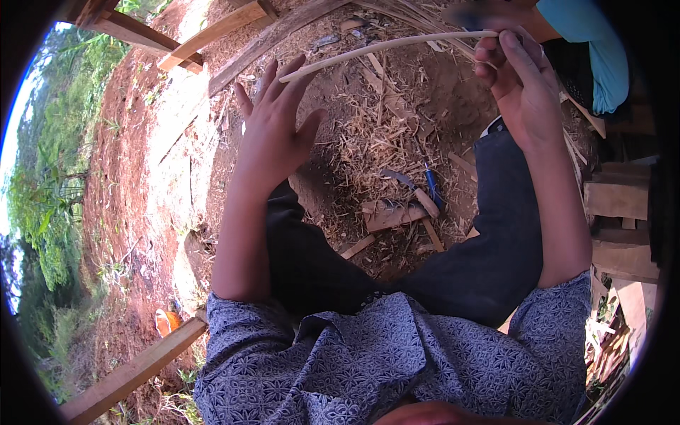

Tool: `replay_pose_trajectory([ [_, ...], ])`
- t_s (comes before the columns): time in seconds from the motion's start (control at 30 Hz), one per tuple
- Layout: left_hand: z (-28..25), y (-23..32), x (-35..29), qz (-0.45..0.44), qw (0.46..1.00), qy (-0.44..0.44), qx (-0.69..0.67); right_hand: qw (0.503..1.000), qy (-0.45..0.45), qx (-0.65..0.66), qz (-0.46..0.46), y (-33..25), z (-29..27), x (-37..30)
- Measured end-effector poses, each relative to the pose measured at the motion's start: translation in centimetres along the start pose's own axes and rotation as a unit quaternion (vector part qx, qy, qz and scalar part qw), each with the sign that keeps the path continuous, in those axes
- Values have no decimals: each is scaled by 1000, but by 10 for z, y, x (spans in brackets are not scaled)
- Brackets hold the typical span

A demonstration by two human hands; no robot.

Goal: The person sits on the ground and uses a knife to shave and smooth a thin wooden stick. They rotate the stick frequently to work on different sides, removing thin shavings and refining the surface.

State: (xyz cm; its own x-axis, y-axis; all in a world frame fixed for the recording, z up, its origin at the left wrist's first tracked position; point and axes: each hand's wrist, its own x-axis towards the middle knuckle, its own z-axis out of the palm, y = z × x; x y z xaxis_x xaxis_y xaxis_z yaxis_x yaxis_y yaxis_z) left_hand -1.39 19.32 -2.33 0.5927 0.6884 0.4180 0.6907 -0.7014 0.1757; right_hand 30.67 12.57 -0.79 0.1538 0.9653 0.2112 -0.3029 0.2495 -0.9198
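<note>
A long, thin, pale wooden strip (389, 46), slightly bowed, spans the space between my two hands. Thumb and fingers of my right hand (524, 88) pinch its right end. Its left end lies at the fingers of my left hand (276, 117), which is open with fingers spread; whether they bear on the strip I cannot tell. On the ground between my legs are a curved-blade knife (426, 202) with a wooden handle and a blue slim tool (431, 183), the knife resting by a wooden block (397, 216).
Wood shavings (379, 142) cover the dirt between my legs. Wooden beams (212, 35) cross the upper left. Another person's light-blue sleeve (591, 53) is at the upper right. Stacked timber (618, 198) stands at my right, and an orange object (168, 322) lies lower left.
</note>
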Motion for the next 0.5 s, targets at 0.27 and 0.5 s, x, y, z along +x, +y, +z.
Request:
replay_pose_trajectory([
  [0.27,-12,12,6,-52,956,94,-274,999,-12,-30,25,9,4,0],
  [0.5,-9,15,6,-35,969,94,-228,990,28,-131,37,10,16,0],
])
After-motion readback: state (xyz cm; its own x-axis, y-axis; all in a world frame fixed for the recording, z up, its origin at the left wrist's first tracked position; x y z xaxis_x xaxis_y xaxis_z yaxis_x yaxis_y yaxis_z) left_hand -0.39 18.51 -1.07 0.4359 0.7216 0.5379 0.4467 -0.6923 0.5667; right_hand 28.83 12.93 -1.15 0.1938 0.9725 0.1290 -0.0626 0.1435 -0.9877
